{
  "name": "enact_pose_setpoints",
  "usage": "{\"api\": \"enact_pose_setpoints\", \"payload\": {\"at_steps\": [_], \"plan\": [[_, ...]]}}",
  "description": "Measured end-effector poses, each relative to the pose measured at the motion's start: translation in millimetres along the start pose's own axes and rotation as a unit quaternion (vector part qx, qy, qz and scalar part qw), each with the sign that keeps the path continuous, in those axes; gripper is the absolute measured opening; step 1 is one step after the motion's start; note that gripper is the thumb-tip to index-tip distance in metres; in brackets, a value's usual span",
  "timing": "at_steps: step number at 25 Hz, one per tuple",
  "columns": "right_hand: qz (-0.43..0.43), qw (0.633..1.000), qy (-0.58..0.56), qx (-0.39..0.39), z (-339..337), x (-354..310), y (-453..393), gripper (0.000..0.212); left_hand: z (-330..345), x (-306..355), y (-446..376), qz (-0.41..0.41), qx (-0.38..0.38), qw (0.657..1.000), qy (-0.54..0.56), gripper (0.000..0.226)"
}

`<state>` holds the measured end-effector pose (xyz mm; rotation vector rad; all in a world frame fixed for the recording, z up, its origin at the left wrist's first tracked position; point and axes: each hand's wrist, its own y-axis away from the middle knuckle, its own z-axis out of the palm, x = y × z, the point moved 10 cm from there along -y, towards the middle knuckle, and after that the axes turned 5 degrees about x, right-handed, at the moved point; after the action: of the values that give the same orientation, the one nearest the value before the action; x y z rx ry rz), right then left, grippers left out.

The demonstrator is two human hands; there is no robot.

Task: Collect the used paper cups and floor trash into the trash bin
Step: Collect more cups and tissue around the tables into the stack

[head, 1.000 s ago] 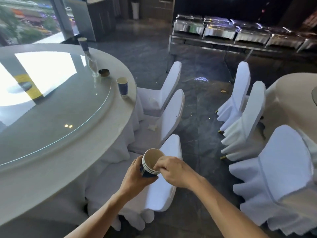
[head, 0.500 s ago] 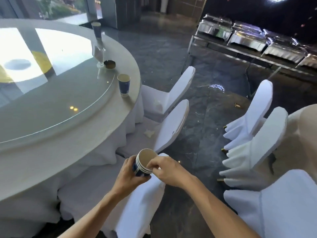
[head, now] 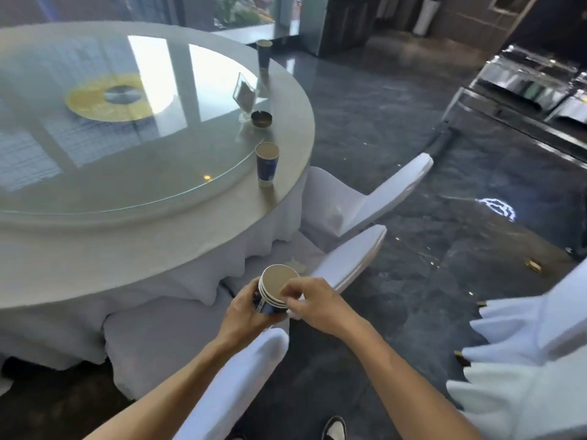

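Observation:
A stack of nested blue paper cups (head: 273,290) sits in my left hand (head: 244,312), which wraps its lower body. My right hand (head: 314,301) pinches the stack's rim from the right. On the round table (head: 286,198) a single blue paper cup (head: 266,165) stands upright near the right edge. Another blue paper cup (head: 264,54) stands at the far edge. A crumpled scrap of paper (head: 297,264) lies on a chair seat just beyond the stack. Small bits of trash (head: 533,265) lie on the dark floor to the right. No trash bin is in view.
A glass turntable (head: 127,138) covers the table's middle, with a card holder (head: 244,93) and a small dark ashtray (head: 261,119) beside it. White-covered chairs (head: 365,201) ring the table; more chairs (head: 524,360) stand at right. Steel buffet warmers (head: 533,87) line the far right.
My view has moved forward and turned left, so the table and its standing cup are nearer. Both hands keep the same hold on the cup stack.

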<state>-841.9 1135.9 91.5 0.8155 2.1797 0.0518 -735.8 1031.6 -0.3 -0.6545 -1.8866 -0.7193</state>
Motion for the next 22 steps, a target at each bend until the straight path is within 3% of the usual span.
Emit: {"api": "enact_pose_setpoints", "payload": {"at_steps": [7,14,20,22], "plan": [[-0.117,0.992,0.022,-0.047,-71,49,-67,0.013,57,49,-31,-0.046,0.141,0.989,-0.022,0.079],[-0.168,0.98,0.017,-0.106,-86,47,-172,0.014,59,51,-98,-0.088,0.231,0.969,-0.001,0.081],[-0.101,0.991,-0.056,-0.068,-95,90,-287,0.016,56,2,-169,-0.152,0.271,0.95,0.019,0.078],[-0.077,0.992,0.0,-0.1,-78,117,-319,0.026,50,-17,-171,-0.19,0.313,0.93,0.036,0.076]]}}
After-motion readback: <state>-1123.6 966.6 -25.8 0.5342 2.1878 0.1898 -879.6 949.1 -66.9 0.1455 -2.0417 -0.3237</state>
